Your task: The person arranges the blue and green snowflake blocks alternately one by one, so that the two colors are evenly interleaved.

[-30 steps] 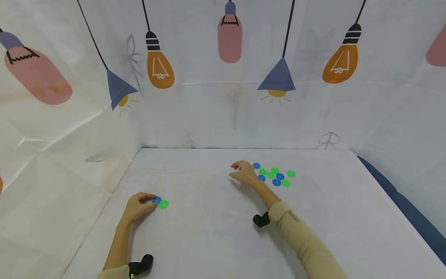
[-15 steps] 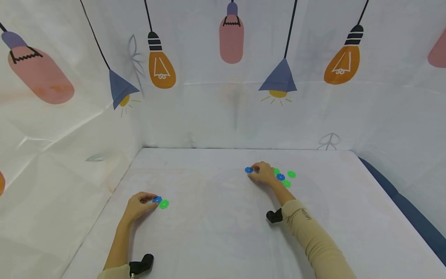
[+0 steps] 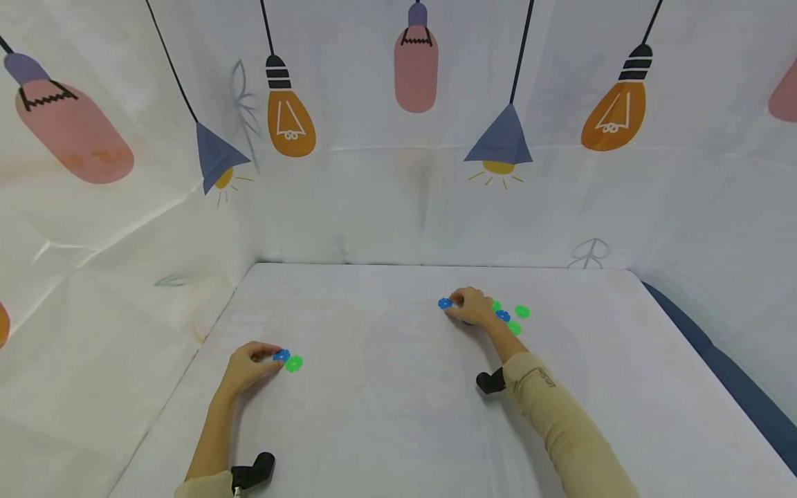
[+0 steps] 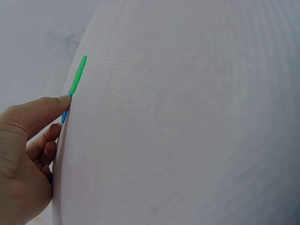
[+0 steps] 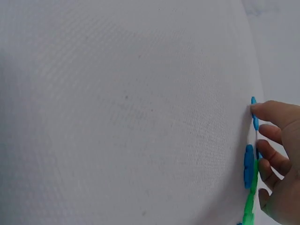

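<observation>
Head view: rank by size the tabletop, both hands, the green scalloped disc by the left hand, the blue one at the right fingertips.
White tabletop
Left hand and right hand: unranked, left is nearer the camera
Green scalloped disc and blue scalloped disc: unranked, green is nearer

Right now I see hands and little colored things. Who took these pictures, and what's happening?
No robot here: just a person's left hand and right hand. A camera on the head took the wide picture, looking down at a white table. The close pictures come from wrist cameras. The left hand pinches a blue disc, with a green disc right against it; I can't tell whether they're joined. The right hand holds another blue disc. More green discs and blue discs lie near it.
</observation>
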A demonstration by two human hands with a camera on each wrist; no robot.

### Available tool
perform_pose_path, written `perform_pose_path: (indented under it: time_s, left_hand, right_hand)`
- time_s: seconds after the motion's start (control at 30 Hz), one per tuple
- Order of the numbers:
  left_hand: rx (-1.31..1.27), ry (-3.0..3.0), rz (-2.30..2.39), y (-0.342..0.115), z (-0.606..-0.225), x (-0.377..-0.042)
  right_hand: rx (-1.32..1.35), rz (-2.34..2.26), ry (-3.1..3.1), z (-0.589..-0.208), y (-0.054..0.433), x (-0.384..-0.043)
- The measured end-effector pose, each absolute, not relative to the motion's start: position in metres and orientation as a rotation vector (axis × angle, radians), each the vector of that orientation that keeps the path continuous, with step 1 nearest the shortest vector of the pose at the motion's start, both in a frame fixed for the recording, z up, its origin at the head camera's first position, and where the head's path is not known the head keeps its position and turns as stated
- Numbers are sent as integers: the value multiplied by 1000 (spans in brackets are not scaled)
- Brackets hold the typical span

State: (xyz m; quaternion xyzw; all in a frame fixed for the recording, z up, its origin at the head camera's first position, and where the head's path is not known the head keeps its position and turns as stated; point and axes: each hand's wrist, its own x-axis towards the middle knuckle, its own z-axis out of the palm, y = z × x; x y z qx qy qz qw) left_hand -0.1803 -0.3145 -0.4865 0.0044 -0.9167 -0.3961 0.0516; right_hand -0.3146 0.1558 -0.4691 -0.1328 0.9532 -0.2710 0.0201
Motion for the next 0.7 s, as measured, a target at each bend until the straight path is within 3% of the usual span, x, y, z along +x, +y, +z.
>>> perform_pose_path:
  time_s: [0.7]
  left_hand:
    - [16, -2805, -1213, -312, -482, -178]
  right_hand:
    - [-349, -918, 2910, -471, 150, -319]
